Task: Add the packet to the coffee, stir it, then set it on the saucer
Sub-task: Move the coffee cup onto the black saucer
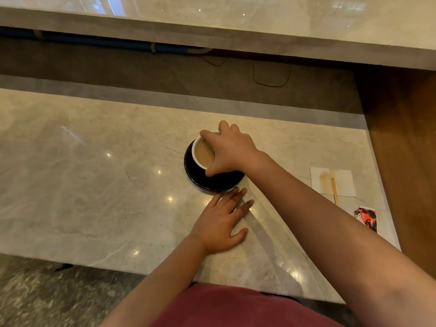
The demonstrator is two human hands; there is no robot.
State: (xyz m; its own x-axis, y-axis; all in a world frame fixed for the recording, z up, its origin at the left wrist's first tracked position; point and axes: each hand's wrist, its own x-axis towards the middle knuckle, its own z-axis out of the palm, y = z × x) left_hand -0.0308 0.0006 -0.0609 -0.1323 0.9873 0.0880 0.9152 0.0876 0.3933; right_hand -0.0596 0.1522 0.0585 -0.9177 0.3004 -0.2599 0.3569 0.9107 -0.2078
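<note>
A dark cup with a white inside (pixel 197 154), holding light brown coffee, stands on a black saucer (pixel 219 184) in the middle of the marble counter. My right hand (pixel 227 149) grips the cup from above, fingers and thumb curled over its rim. My left hand (pixel 223 223) lies flat on the counter just in front of the saucer, fingers spread, fingertips near the saucer's edge. A wooden stir stick (pixel 334 190) rests on a stained white napkin (pixel 332 181) to the right. Near it lies a red and black torn packet (pixel 366 218).
The marble counter (pixel 94 173) ends at a front edge near my body and at a right edge beside a wooden panel (pixel 405 161). Behind it a dark gap with cables (pixel 271 76) runs under a higher marble ledge (pixel 259 24).
</note>
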